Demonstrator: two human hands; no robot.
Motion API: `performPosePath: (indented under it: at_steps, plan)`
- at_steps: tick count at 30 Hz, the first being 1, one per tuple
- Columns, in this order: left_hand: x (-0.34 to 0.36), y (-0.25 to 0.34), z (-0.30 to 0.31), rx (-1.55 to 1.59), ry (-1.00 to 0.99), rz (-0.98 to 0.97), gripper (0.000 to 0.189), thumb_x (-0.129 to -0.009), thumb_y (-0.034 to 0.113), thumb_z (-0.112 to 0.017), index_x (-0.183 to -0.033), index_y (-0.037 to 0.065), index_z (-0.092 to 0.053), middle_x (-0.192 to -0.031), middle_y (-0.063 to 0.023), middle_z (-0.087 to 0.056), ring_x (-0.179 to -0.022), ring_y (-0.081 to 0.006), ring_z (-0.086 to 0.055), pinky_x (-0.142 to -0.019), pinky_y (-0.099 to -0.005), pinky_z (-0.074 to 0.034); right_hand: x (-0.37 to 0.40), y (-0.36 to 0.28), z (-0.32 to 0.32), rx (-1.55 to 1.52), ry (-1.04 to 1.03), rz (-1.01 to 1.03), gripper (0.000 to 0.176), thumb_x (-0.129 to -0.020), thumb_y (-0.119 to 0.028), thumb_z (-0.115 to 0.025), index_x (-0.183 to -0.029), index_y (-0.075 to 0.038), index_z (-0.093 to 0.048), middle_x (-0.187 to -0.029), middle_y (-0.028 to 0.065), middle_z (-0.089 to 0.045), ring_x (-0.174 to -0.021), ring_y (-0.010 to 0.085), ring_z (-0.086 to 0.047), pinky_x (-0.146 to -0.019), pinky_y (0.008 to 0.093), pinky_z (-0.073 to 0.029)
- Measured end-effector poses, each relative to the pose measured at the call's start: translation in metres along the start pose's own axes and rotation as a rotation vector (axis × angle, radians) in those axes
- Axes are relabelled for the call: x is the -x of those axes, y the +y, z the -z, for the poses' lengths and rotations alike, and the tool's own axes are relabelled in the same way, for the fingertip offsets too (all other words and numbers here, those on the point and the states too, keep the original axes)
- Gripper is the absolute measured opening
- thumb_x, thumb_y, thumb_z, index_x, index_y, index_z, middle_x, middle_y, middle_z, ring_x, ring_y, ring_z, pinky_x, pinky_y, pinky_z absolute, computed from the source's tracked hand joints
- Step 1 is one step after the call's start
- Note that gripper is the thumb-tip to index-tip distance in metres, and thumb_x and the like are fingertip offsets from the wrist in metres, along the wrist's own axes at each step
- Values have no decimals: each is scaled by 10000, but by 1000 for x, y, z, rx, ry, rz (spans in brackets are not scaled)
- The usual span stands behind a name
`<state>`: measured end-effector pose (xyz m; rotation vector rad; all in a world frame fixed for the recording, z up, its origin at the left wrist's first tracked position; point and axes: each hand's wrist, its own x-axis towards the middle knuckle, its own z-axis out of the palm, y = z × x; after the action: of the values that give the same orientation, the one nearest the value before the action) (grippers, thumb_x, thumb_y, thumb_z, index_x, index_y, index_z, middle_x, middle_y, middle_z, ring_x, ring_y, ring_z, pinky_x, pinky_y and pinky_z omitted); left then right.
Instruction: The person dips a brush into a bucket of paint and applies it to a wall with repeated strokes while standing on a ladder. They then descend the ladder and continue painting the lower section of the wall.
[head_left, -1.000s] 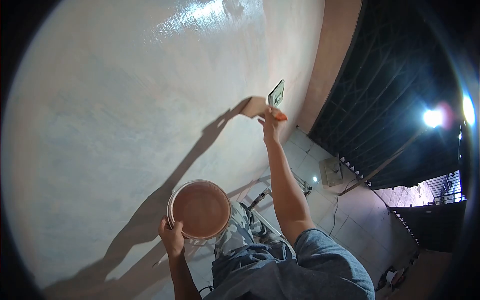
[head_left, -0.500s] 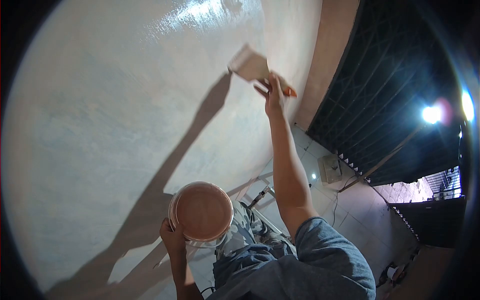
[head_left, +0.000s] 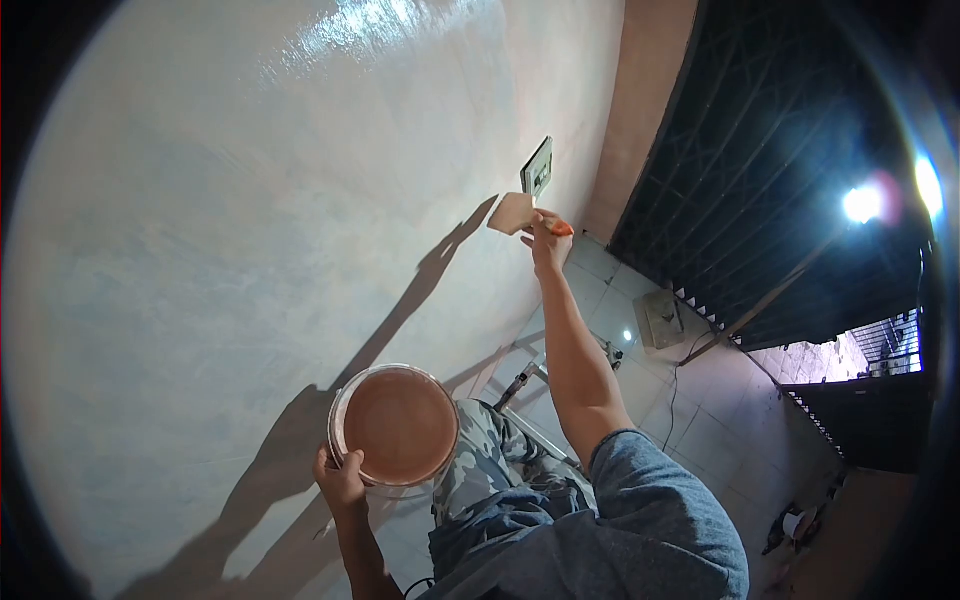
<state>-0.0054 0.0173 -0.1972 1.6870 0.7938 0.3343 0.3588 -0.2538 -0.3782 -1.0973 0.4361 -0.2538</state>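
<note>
My left hand [head_left: 342, 478] grips the rim of a round bucket [head_left: 398, 425] that holds pinkish-brown paint, close to the wall. With my right arm stretched out, my right hand [head_left: 548, 243] is closed around the orange-tipped handle of a wide brush [head_left: 512, 214]. The brush head is at the pale wall [head_left: 230, 250], just below a switch plate [head_left: 538, 168]; whether its bristles touch the wall I cannot tell. Glossy, wet-looking paint shines near the top of the wall.
A bright lamp [head_left: 862, 204] on a wooden pole [head_left: 770, 298] stands at the right, before a dark folding gate [head_left: 740, 170]. On the tiled floor [head_left: 715, 425] are a cable and a squarish block [head_left: 660, 320]. Metal legs show beside my knees.
My right hand and the brush have moved down the wall, and the switch plate now shows above them. The bucket remains in my left hand, slightly more to the left.
</note>
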Motion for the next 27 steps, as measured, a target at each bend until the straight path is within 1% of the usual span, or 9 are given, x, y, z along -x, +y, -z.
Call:
performPosePath:
  at_steps: [2, 4, 6, 8, 10, 14, 18, 22, 27]
  plan:
    - [-1, 0, 0, -28, -17, 25, 264, -740, -13, -543, -1001, -20, -580, -953, -78, -621, -836, -157, -583, -785, -272, -449, -5, -3, -6, 21, -2, 8, 204, -868, -135, -629, -1034, -15, -629, -891, 110, -650, -765, 215, -676, -610, 320, -585]
    - [1, 5, -4, 24, -8, 21, 104, -719, -35, -538, -800, 26, -511, -762, 1, -533, -697, -84, -488, -682, -234, -407, -8, -11, -16, 51, -1, -8, 213, -852, -136, -641, -1028, -18, -635, -893, 119, -650, -757, 220, -674, -603, 318, -586]
    - [0, 2, -7, 11, 10, -25, 99, -722, -31, -539, -786, 34, -500, -743, 1, -527, -675, -77, -482, -643, -227, -407, -8, -17, -33, -126, -141, 2, 218, -829, -141, -653, -986, 9, -644, -839, 96, -650, -722, 185, -667, -592, 289, -578]
    - [0, 4, -6, -12, 30, -62, 97, -726, -26, -541, -773, 41, -488, -725, 2, -521, -652, -71, -476, -605, -220, -407, -5, -53, -57, -182, -163, 153, 222, -832, -155, -653, -959, 27, -645, -853, 111, -645, -727, 196, -660, -602, 310, -580]
    - [0, 3, -2, -62, 4, -52, 109, -728, -14, -549, -754, 56, -470, -696, 0, -506, -570, -61, -460, -477, -209, -398, -2, -98, -66, -327, -303, 180, 349, -843, -273, -686, -1080, -39, -583, -953, 85, -629, -773, 224, -664, -652, 358, -596]
    - [3, 13, -10, -36, 5, 31, 124, -725, 8, -574, -752, 65, -467, -672, 4, -489, -485, -64, -450, -349, -224, -393, 27, -201, -68, -412, -383, 336, 307, -853, -231, -671, -1069, -29, -590, -943, 109, -640, -807, 241, -673, -655, 402, -606]
    - [6, 17, -10, -96, 31, 36, 126, -742, 38, -590, -729, 63, -468, -659, 12, -460, -501, -59, -424, -371, -223, -345, 26, -178, -38, -390, -254, 256, 278, -864, -215, -660, -1058, -28, -587, -941, 99, -633, -801, 219, -665, -654, 383, -603]
    - [5, 12, -7, 10, 15, -96, 109, -723, 1, -556, -716, 46, -457, -673, 30, -476, -603, -57, -440, -576, -224, -384, 36, -119, -11, -318, -102, 120, 240, -880, -183, -632, -1038, -6, -597, -904, 87, -618, -760, 201, -655, -630, 355, -603]
    - [10, 22, -10, 35, 33, -61, 140, -692, -26, -576, -718, 57, -466, -679, 22, -499, -607, -60, -452, -562, -221, -376, 62, -107, 7, -327, -60, 43, 268, -876, -188, -635, -1054, 7, -584, -946, 113, -611, -793, 237, -667, -644, 369, -601]
